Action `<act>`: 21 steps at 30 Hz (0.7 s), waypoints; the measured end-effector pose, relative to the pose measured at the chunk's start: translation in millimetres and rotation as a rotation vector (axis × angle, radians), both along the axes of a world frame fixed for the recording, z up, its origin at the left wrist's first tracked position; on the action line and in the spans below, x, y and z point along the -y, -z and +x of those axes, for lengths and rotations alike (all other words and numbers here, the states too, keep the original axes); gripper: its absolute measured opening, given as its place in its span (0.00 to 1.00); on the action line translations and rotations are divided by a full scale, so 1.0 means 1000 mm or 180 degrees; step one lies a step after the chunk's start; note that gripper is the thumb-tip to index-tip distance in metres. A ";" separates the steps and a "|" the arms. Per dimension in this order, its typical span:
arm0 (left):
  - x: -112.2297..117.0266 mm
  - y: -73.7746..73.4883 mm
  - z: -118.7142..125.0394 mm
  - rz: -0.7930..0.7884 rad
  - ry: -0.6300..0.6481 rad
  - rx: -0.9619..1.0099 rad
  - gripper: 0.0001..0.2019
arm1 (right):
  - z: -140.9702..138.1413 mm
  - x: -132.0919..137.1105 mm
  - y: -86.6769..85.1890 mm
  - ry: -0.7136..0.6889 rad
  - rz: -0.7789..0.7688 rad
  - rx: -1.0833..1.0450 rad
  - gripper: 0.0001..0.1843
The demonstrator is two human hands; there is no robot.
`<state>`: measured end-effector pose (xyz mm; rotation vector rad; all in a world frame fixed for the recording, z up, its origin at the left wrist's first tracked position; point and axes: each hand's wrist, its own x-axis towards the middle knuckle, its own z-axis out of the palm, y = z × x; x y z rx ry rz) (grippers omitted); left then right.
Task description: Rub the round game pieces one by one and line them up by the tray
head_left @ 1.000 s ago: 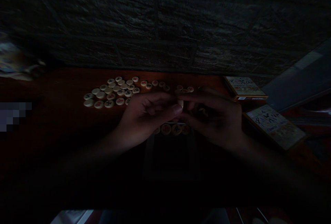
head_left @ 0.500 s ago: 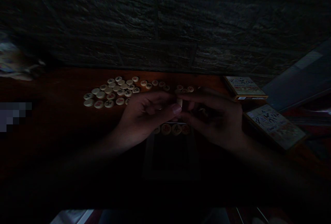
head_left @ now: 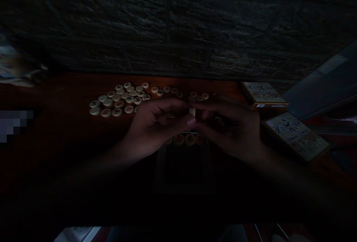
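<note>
Lower centre: dark rectangular frame, details lost in shadow. At its upper end, row of 4 character discs, leftmost partly covered. Centre: hands nearly together above row. Left hand pinches pale disc, upright on edge, thumb against it. Right hand curled close, fingertips beside same disc; cannot tell whether they grip. Right of frame: 2 boxes, lying flat. Left of centre, beyond left hand: loose discs on reddish table. Top: stone wall.
</note>
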<state>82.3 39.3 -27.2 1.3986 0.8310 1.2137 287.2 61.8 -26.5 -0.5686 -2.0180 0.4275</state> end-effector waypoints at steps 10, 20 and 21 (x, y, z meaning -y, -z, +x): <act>0.001 -0.001 0.000 -0.0029 -0.0072 -0.0116 0.09 | -0.001 0.001 -0.001 0.0034 0.0054 -0.0004 0.19; 0.000 0.000 0.000 0.0052 -0.0032 0.0001 0.08 | -0.001 0.001 0.000 -0.0044 -0.0016 -0.0058 0.19; 0.000 0.001 -0.001 0.0067 -0.0017 0.0016 0.08 | -0.001 0.001 0.000 -0.0050 -0.0021 -0.0056 0.18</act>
